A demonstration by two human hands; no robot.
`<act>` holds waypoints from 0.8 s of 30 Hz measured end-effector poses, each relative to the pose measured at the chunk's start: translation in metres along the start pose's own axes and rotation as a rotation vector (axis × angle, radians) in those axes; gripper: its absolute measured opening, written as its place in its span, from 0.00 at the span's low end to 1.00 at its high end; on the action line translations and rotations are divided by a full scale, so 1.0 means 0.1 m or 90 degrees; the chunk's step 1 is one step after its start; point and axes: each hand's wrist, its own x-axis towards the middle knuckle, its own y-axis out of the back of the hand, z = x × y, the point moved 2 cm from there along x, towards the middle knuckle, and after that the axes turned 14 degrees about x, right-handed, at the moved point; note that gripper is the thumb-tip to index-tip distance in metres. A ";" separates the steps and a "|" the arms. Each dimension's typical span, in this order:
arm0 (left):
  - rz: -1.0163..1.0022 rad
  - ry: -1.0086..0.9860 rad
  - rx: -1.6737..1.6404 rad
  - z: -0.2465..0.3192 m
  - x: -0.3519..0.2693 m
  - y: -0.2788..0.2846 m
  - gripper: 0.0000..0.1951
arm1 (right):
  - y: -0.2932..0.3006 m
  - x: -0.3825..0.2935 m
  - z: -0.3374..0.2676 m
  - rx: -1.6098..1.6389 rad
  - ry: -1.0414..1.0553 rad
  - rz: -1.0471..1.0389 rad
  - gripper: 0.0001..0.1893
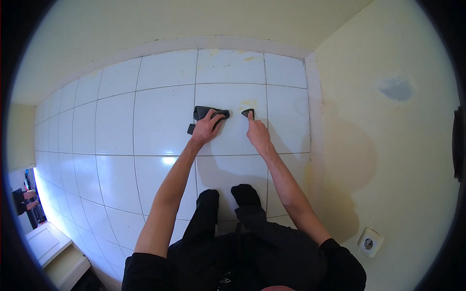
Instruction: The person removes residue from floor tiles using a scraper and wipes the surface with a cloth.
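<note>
My left hand (206,128) grips a bunched dark cloth (201,112) that rests on the white tiled floor (164,120). Part of the cloth sticks out past the wrist on the left. In my right hand (259,134) is a small scraper with a dark, flared blade (248,112); the index finger lies along it and the handle is hidden under the hand. The blade meets the tile just below a yellowish smear (249,103). Between the cloth and the blade is a short gap.
More yellowish stains (249,58) mark tiles by the far wall (218,22). The right wall (349,120) carries a grey patch (396,88) and a socket (370,242). My feet (246,195) stand close below my hands. At far left, another person's arms (31,200) show beyond an opening.
</note>
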 end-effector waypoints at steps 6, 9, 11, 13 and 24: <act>0.007 0.003 -0.011 0.01 -0.01 0.01 0.15 | 0.01 0.01 -0.09 -0.005 -0.041 -0.024 0.30; 0.009 0.002 -0.014 0.01 0.00 0.03 0.15 | 0.05 0.04 -0.08 -0.016 -0.022 -0.014 0.30; 0.003 0.009 -0.006 0.01 -0.01 0.03 0.15 | 0.04 0.02 -0.08 -0.009 -0.029 -0.025 0.29; -0.002 0.016 -0.002 0.01 -0.01 0.01 0.14 | 0.04 0.00 -0.09 -0.006 -0.038 -0.036 0.29; 0.011 0.004 -0.008 0.01 0.01 0.03 0.14 | 0.08 0.02 -0.11 0.022 -0.026 -0.039 0.30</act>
